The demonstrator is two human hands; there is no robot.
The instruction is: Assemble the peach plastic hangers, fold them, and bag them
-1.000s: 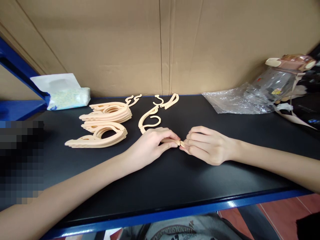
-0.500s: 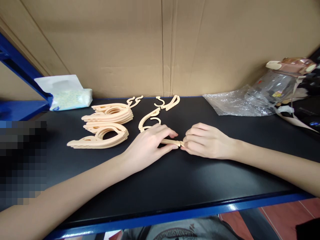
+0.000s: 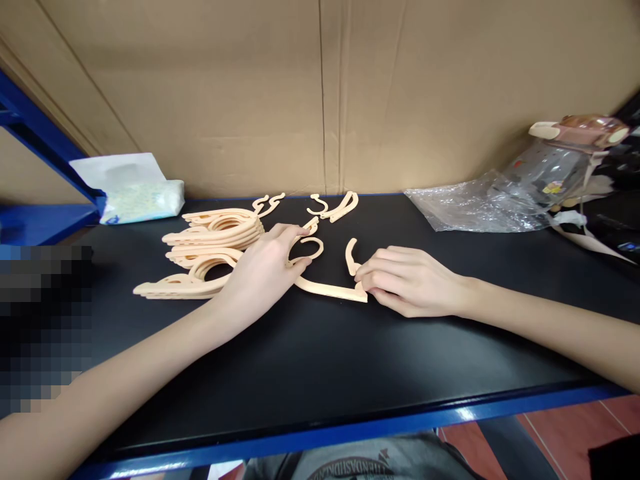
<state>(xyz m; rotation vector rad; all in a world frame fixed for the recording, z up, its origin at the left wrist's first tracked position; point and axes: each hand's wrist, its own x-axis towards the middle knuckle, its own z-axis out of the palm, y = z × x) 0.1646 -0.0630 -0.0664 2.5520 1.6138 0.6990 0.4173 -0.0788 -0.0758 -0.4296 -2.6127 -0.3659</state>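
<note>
My left hand (image 3: 265,267) reaches over the left side of a cream folding hanger (image 3: 330,291), its thumb and fingers closed around the hanger's upper part. The hanger's ring-shaped hook (image 3: 320,250) shows just right of the thumb. My right hand (image 3: 410,281) is closed at the right end of the hanger's long arm, pinching a curved cream piece (image 3: 351,253) that points up and away. The fingertips hide where that piece meets the arm. Beside my left hand lie stacked cream folding hangers (image 3: 175,287), partly covered by it.
Behind the hands lie a loose hook (image 3: 320,205), a folded hanger piece (image 3: 346,207) and more hooks (image 3: 270,203). A white packet (image 3: 143,200) is at the back left. Clear plastic wrap (image 3: 450,203) and a bottle (image 3: 555,167) are at the right. Cardboard (image 3: 225,100) stands behind the black tabletop (image 3: 320,373).
My left hand has moved left and away from me, from the near arm to the hanger's far side. The curved piece now shows at my right hand, which has stayed nearly in place.
</note>
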